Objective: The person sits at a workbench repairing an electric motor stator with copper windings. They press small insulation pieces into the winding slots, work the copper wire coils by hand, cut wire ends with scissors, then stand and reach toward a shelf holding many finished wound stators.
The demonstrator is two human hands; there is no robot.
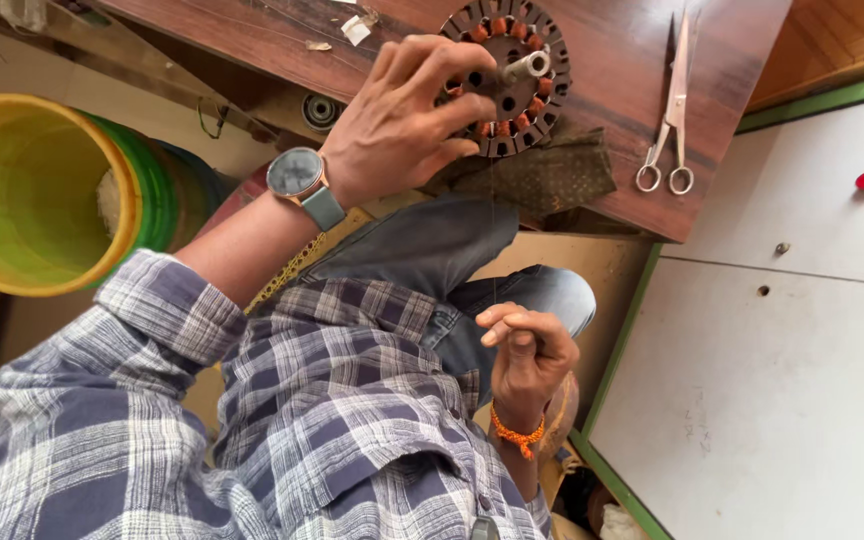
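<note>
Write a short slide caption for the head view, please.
Left hand steadies a round motor stator; right hand pinches thin wire.

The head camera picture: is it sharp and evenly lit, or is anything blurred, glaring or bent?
Head view: soft, even daylight with faint shadows; the left hand on the round motor core and the scissors look sharp; the right hand is slightly soft; the yellow bucket glows brightly at the edge; the wide lens bends the white board.

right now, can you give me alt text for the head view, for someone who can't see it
Seen from above, a person's left hand grips a round slotted motor stator on a dark wooden bench, while the right hand pinches a thin wire near the lap. Scissors lie on the bench, and a yellow-green bucket stands to the left.
</note>
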